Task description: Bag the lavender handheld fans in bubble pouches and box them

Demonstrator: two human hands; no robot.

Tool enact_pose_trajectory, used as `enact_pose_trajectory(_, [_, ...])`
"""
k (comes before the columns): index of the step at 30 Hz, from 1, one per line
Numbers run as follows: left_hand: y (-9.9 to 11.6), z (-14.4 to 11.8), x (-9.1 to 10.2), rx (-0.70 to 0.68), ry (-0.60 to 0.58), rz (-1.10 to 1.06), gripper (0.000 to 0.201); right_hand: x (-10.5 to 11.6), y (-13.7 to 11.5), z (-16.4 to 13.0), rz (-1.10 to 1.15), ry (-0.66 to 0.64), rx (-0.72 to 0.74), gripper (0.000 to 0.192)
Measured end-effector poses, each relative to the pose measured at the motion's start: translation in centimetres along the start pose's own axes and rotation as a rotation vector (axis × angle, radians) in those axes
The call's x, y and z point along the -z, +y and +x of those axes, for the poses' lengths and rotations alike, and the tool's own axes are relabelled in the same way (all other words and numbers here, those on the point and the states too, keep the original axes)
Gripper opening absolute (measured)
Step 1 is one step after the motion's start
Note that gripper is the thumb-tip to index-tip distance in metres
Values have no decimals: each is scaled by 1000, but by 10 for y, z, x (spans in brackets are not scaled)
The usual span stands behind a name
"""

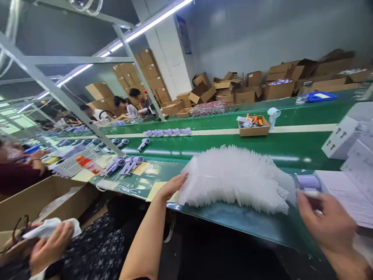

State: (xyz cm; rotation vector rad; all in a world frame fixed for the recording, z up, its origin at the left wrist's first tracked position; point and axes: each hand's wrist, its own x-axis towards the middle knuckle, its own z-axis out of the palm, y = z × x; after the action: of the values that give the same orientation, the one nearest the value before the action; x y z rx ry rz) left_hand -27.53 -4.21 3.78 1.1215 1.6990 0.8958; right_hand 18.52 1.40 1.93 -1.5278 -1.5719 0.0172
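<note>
A long fanned stack of translucent plastic bags [230, 179] lies across the near bench edge. My left hand [174, 186] rests against its left end, fingers stretched out and touching the bags. Past the right end of the stack, my right hand [328, 217] is closed, with bent fingers and thumb at a lavender cylindrical piece [307, 182]. The fingers hide the lower part of that piece, and the hand is slightly blurred. One bag at the stack's right end reaches close to the piece.
White boxes [339, 136] and a white printed box [345, 194] stand at right. Beyond the stack runs a green conveyor [210, 144] with a small carton [253, 130] on it. Lavender handheld devices [131, 165] lie at left. A co-worker's hand [52, 247] holds white material beside an open carton [26, 198].
</note>
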Motion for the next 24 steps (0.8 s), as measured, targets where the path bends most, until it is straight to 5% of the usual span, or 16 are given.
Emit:
enact_pose_trajectory(2, [4,3,-8,-1,-41,37,73,-5,2,-4,144,-251,11,32])
enact_pose_trajectory(4, [9,4,-17,0,-46,36,73,-17,4,-3,317,-451,-131,32])
enact_pose_trajectory(9, [15,1,-28,16,85,-63,67,-48,10,9,1110,-571,-735,29])
enact_pose_trajectory(11, [18,-2,-32,27,164,-123,64,-54,13,11,1185,-670,-868,28])
enact_pose_trajectory(14, [22,-4,-39,83,229,-200,56,-61,15,11,1053,-820,-695,33])
enact_pose_trajectory(17, [28,-1,-47,133,253,-205,49,-70,13,10,981,-810,-520,35])
enact_pose_trajectory(24, [40,15,-45,241,212,-250,48,-85,-8,24,987,-791,-629,51])
